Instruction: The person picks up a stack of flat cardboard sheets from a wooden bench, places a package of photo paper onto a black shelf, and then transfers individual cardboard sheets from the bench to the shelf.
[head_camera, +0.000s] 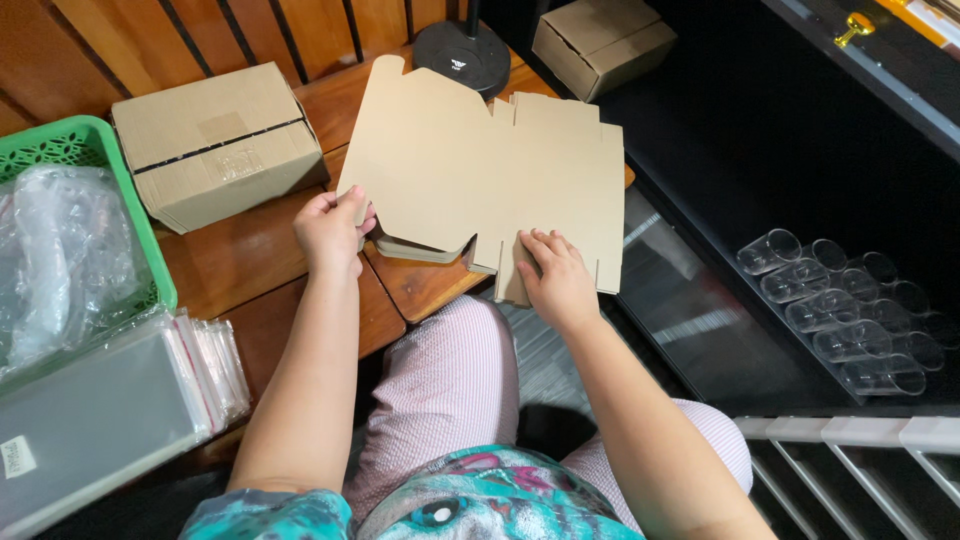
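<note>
Cardboard, a flat die-cut brown box blank (490, 170), lies mid-frame over the wooden table (250, 260) edge; I keep my left hand (330, 232) pinching its left edge and my right hand (556, 280) pressed flat, fingers spread, near the slotted flaps.

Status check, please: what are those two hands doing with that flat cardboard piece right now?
Left hand pinches flat cardboard blank at its left edge. Right hand presses its lower edge. Assembled box sits apart, left; nothing blocking.

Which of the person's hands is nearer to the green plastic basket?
Left. The left hand grips the flat cardboard box blank nearer the green plastic basket; the right hand is farther away.
</note>
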